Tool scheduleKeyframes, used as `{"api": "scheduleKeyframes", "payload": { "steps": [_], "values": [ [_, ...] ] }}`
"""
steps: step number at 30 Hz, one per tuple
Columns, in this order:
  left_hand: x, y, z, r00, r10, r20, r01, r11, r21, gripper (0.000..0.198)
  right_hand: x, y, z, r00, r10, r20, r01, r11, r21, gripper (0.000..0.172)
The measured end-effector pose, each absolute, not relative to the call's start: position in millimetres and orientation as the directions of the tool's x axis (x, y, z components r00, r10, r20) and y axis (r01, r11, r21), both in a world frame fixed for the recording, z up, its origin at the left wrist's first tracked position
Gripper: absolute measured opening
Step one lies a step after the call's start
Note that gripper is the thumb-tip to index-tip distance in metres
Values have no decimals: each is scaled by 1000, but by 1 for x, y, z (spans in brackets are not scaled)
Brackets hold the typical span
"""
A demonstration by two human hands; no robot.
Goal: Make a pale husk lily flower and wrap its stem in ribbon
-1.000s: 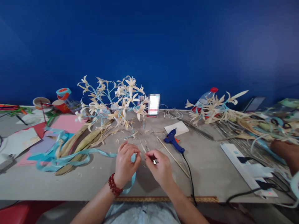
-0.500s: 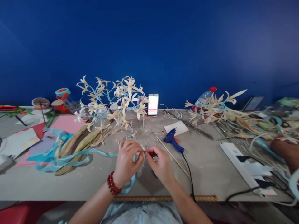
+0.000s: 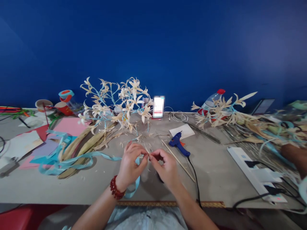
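Observation:
My left hand (image 3: 132, 163), with a red bead bracelet (image 3: 116, 188) at the wrist, is closed in a pinch. Close against its fingertips, my right hand (image 3: 165, 164) pinches too. Something thin and pale shows between the fingertips, too small to name. A light blue ribbon (image 3: 105, 156) runs from the left to behind my left hand and shows again below it. Ahead stand pale husk flowers (image 3: 129, 105) on blue-wrapped stems. A blue glue gun (image 3: 178, 143) lies to the right of my right hand, with a thin stick (image 3: 178, 161) between them.
Coloured paper (image 3: 69, 126) and dry husks (image 3: 86, 150) lie left. A power strip (image 3: 256, 175) with black cords is at right, near another person's hand (image 3: 294, 156). More husk flowers (image 3: 220, 107) and a bottle (image 3: 212, 99) stand behind. A blurred phone (image 3: 158, 107) leans at the back.
The view has shifted slightly, so most things sit a little further right. My hands keep the same pinch, with the left hand's raised fingers now more curled.

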State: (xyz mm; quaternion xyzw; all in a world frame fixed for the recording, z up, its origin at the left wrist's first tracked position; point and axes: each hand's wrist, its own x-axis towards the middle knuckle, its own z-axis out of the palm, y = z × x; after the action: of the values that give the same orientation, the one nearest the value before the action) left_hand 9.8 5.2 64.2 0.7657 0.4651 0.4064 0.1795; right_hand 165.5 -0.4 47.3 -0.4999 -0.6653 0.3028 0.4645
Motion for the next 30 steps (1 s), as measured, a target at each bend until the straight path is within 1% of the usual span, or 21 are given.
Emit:
{"api": "scheduleKeyframes", "payload": {
  "steps": [4, 7, 8, 10, 11, 13, 15, 17, 20, 22, 24, 27, 30],
  "values": [
    [6, 10, 57, 143, 856, 497, 602, -474, 643, 11, 168, -3, 47, -9, 937, 350, 389, 326, -862, 10],
    [-6, 14, 52, -5, 871, 491, 571, -400, 717, 14, 173, -2, 45, 56, 934, 354, 349, 314, -883, 9],
    [-8, 14, 52, -21, 881, 472, 546, -386, 744, 14, 174, -2, 44, 57, 938, 342, 333, 306, -892, 9],
    [-6, 11, 55, 45, 892, 449, 527, -403, 748, 11, 174, -1, 44, 29, 946, 322, 319, 297, -900, 9],
    [-3, 9, 57, 101, 890, 445, 532, -426, 731, 9, 172, 0, 44, 13, 948, 319, 319, 298, -899, 10],
    [7, 5, 61, 173, 872, 457, 549, -471, 691, 11, 168, 0, 44, -12, 944, 329, 326, 315, -891, 9],
    [15, 4, 61, 180, 858, 482, 561, -492, 666, 11, 166, -1, 46, -24, 935, 354, 345, 340, -875, 9],
    [16, 5, 59, 149, 853, 501, 570, -488, 661, 13, 166, -2, 48, -21, 923, 385, 376, 364, -852, 9],
    [7, 7, 54, 40, 852, 522, 583, -444, 680, 14, 172, -4, 50, 31, 909, 416, 396, 371, -840, 8],
    [2, 6, 54, -14, 846, 533, 583, -426, 692, 15, 175, -4, 50, 48, 911, 409, 399, 358, -844, 8],
    [1, 4, 58, 31, 850, 525, 582, -443, 682, 12, 175, -4, 49, 22, 921, 388, 401, 348, -848, 8],
    [11, -1, 67, 174, 840, 514, 603, -504, 619, 11, 170, -4, 49, -20, 925, 379, 403, 354, -844, 9],
    [18, -1, 69, 207, 804, 558, 626, -547, 556, 13, 167, -5, 50, -28, 915, 403, 424, 376, -824, 10]
  ]
}}
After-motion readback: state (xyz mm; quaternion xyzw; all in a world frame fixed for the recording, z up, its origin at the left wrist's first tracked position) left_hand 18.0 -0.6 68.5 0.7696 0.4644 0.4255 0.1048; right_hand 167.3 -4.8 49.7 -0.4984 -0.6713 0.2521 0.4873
